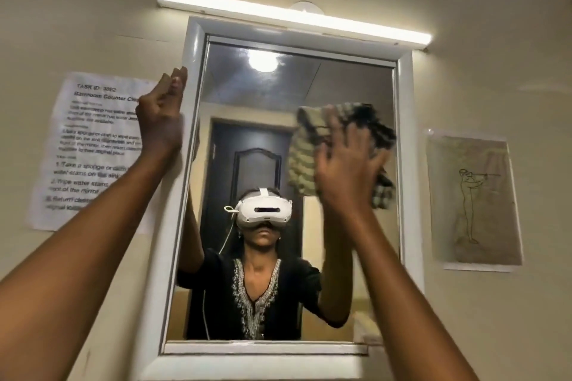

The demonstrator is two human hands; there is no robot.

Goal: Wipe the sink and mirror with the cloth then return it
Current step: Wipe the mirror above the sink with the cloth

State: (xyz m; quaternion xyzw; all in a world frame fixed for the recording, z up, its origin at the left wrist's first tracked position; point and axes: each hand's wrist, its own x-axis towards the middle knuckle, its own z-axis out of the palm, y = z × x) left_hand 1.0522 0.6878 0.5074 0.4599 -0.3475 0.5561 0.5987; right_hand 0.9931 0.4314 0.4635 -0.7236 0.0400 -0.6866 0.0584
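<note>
A white-framed mirror hangs on the wall ahead and fills the middle of the head view. My right hand presses a striped green, beige and dark cloth flat against the glass in its upper right part, fingers spread over the cloth. My left hand rests on the frame's left edge near the top, fingers curled round it. The glass reflects a person with a white headset. The sink is out of view.
A lit tube light runs above the mirror. A printed task sheet is taped to the wall on the left, and a line drawing on paper on the right. The frame's white bottom ledge juts out.
</note>
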